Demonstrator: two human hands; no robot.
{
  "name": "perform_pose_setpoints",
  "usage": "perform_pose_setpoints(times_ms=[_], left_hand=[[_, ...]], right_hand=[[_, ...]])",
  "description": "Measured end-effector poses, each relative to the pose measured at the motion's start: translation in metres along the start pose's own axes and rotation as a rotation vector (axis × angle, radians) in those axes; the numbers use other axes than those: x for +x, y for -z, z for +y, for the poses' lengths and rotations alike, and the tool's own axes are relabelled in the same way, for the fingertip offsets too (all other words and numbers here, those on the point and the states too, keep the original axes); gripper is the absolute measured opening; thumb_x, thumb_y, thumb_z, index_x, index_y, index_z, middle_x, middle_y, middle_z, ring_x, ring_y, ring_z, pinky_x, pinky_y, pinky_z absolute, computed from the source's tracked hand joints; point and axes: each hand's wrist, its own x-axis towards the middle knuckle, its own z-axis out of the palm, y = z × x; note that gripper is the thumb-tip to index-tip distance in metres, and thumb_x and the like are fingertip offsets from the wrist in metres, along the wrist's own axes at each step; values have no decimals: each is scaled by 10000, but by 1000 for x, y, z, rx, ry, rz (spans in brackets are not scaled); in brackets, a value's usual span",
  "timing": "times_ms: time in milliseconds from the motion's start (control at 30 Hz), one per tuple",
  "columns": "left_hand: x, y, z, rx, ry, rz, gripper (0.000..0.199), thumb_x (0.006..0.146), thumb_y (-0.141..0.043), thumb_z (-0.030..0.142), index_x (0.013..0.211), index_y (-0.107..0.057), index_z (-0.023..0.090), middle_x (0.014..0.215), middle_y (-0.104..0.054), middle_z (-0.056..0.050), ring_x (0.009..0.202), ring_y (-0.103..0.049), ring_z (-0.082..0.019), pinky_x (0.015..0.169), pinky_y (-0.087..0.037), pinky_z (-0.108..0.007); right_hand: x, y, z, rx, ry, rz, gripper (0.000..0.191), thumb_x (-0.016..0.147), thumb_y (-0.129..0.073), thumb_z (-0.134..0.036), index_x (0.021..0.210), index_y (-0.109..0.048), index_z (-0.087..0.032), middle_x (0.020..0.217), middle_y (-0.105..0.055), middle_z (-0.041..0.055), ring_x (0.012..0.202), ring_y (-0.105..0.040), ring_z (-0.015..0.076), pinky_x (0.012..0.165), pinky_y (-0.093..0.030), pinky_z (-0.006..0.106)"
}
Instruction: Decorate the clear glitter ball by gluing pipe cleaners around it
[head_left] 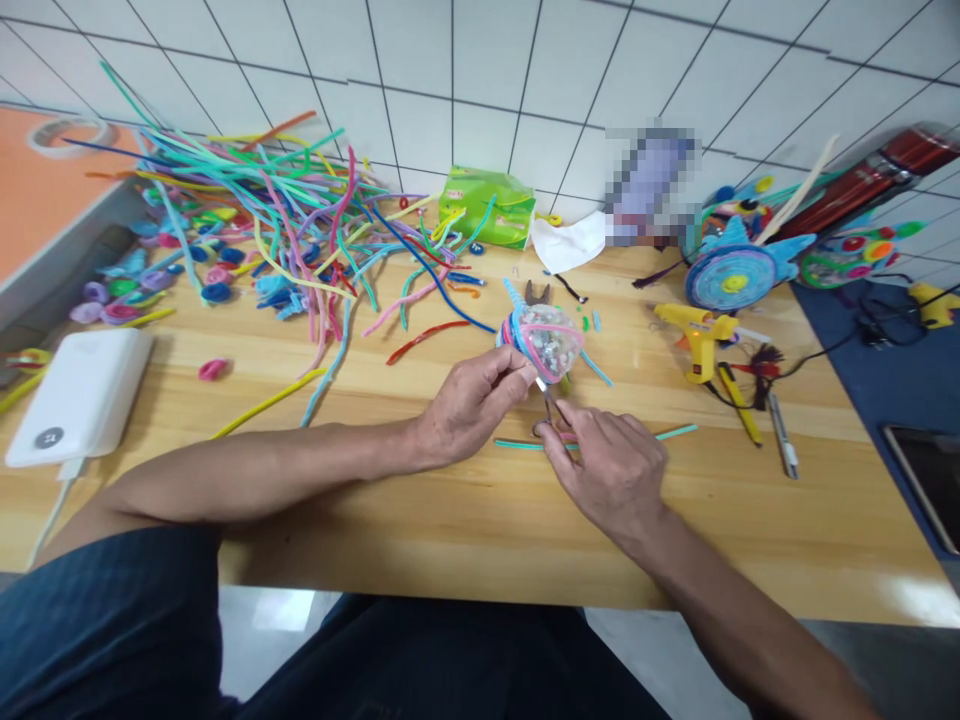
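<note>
Head view: beside a clear, rounded container [560, 347] banded in fuzzy strips [517, 333], the left hand [476, 405] pinches closed, its hold unclear. The right hand [619, 460] curls around metal scissors [548, 405].

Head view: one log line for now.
left hand: at decorated ball | right hand: holding scissors near ball | glue gun: on table, right side

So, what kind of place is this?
Probably a craft table: there's a heap of colourful fuzzy stems, a yellow glue gun, and scissors in the person's right hand.
</note>
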Motion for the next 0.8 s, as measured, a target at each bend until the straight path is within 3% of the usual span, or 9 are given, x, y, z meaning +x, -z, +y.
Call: perform_pose_setpoints(times_ms=[167, 300, 400, 467, 567, 633, 733, 800], left_hand=[[11, 6, -2, -57, -29, 86, 368, 1059, -576, 494, 831, -583, 205, 714, -505, 35, 692, -444, -127, 681, -399, -267], [11, 8, -1, -83, -20, -1, 508, 1081, -523, 551, 706, -471, 212, 654, -412, 45, 636, -369, -114, 628, -351, -270], [6, 6, 2, -104, 4, -160, 573, 1057, -569, 580, 653, -387, 216, 629, -320, 60, 600, -288, -99, 577, -281, -271], [4, 4, 4, -173, 31, -223, 525, 1008, -674, 560, 697, -433, 213, 641, -354, 65, 599, -307, -94, 565, -281, -258], [4, 2, 4, -297, 51, -214, 365, 948, -782, 517, 910, -601, 202, 751, -536, 36, 657, -442, -103, 597, -376, -241], [6, 2, 4, -351, 84, -203, 362, 972, -756, 539, 971, -652, 192, 816, -597, 9, 673, -480, -100, 599, -397, -235], [9, 2, 5, -440, 182, -212, 422, 984, -726, 599, 960, -681, 179, 822, -610, 9, 593, -436, -72, 527, -338, -226], [10, 2, 7, -491, 220, -219, 437, 918, -809, 594, 975, -693, 176, 810, -620, 18, 570, -410, -61, 515, -323, -225]], right_hand=[[-3, -4, 4, 16, -20, -10, 182, 1066, -674, -358, 1098, -769, -206, 808, -827, 50, 709, -733, 215, 723, -461, 371], [-2, -2, 4, 128, -78, -2, 169, 1039, -709, -368, 1080, -773, -217, 800, -824, 51, 706, -740, 214, 711, -483, 361], [1, 3, 4, 458, -213, -57, 116, 1011, -716, -331, 1058, -758, -233, 763, -789, 19, 661, -709, 186, 685, -512, 336], [2, 6, 7, 803, -343, -159, 109, 1003, -707, -329, 1052, -747, -241, 761, -756, -6, 641, -671, 158, 651, -516, 304], [4, 6, 13, 1300, -543, -320, 239, 993, -732, -463, 1075, -752, -239, 759, -709, -14, 631, -613, 142, 602, -490, 277], [5, 5, 16, 1532, -652, -392, 369, 945, -782, -575, 1082, -753, -233, 732, -676, -19, 606, -565, 137, 591, -474, 281], [8, 3, 17, 1746, -729, -467, 459, 874, -846, -636, 1050, -751, -223, 670, -625, -30, 570, -500, 132, 588, -437, 289], [8, 2, 16, 1839, -728, -516, 458, 861, -863, -631, 1020, -752, -215, 652, -608, -31, 563, -478, 129, 586, -403, 287]])
